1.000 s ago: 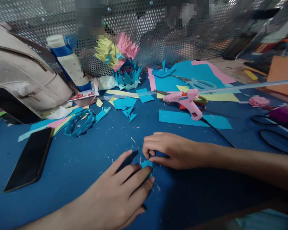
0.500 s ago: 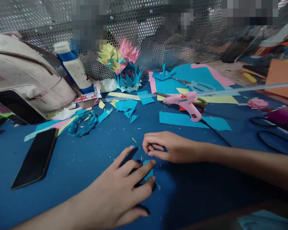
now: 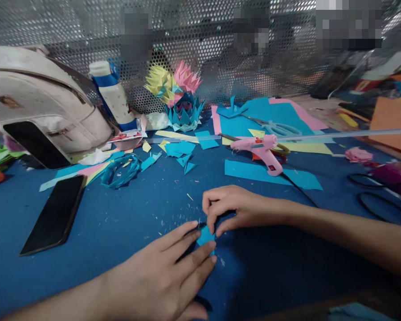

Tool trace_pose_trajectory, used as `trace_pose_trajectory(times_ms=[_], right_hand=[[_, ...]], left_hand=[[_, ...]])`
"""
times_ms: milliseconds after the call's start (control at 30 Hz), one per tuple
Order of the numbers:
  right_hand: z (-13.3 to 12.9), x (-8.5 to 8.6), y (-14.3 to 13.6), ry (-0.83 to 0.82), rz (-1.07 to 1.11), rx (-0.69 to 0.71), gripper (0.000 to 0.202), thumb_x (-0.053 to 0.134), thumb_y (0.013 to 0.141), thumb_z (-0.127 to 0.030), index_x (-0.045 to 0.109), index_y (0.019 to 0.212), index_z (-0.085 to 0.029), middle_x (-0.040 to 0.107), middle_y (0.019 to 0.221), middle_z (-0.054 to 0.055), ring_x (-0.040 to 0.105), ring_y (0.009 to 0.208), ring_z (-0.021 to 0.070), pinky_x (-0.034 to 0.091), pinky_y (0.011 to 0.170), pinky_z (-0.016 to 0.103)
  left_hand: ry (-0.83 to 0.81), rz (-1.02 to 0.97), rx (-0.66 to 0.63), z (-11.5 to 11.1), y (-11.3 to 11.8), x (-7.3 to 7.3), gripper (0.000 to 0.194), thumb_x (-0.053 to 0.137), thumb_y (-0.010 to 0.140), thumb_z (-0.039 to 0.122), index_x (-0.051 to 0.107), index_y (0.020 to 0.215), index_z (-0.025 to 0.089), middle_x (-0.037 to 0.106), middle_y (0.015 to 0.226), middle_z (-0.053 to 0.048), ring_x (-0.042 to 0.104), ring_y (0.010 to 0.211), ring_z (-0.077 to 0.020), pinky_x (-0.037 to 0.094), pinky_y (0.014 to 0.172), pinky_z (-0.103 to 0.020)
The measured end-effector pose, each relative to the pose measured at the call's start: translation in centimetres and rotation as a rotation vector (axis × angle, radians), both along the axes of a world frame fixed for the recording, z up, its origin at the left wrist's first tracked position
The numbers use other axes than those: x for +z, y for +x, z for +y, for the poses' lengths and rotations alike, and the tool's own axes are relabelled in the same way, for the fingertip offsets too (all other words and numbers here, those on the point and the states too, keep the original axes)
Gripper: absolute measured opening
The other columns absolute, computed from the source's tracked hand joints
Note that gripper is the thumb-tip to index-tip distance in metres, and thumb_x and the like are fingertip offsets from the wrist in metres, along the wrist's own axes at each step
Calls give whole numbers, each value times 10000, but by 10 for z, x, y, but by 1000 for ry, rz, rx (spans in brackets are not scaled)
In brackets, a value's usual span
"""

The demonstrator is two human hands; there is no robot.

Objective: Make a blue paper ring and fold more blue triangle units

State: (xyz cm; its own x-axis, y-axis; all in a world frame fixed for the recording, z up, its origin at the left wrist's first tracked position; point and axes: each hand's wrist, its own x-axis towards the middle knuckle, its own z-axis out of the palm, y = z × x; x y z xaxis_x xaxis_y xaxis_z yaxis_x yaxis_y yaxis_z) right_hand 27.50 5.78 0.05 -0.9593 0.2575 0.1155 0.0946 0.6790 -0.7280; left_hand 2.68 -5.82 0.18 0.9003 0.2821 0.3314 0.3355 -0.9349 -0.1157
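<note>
Turquoise folded paper piece (image 3: 206, 235) lay at six o'clock on the blue felt tabletop (image 3: 120, 223), pinned flat under the left hand's (image 3: 160, 278) spread fingers. The right hand (image 3: 235, 209) pinched its upper corner between narrowed fingertips, seemingly to sharpen a crease; a pink plastic glue gun (image 3: 262, 149) rested at one o'clock.

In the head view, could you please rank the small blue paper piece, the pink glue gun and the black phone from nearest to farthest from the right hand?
From the right hand:
1. Small blue paper piece, at its fingertips.
2. Pink glue gun, behind it.
3. Black phone, far left.
</note>
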Motion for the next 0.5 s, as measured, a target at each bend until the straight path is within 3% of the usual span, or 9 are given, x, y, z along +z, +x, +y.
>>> trace_pose_trajectory(times_ms=[267, 500], right_hand=[[-1, -1, -3, 71, 21, 13, 192, 615, 964, -368, 731, 952, -216, 597, 937, 10, 595, 877, 102, 389, 757, 194], [1, -1, -3, 102, -3, 34, 161, 713, 893, -346, 717, 1012, -237, 600, 986, 5, 596, 894, 106, 382, 754, 204]], left_hand=[[-13, -5, -17, 3, -3, -1, 554, 465, 1017, 554, 625, 1316, 116, 594, 1406, -88, 605, 1210, -267, 277, 1211, -469], [-33, 3, -21, 3, -6, -1, 542, 452, 1022, 552, 615, 1326, 133, 563, 1441, -74, 575, 1248, -278, 284, 1204, -471]])
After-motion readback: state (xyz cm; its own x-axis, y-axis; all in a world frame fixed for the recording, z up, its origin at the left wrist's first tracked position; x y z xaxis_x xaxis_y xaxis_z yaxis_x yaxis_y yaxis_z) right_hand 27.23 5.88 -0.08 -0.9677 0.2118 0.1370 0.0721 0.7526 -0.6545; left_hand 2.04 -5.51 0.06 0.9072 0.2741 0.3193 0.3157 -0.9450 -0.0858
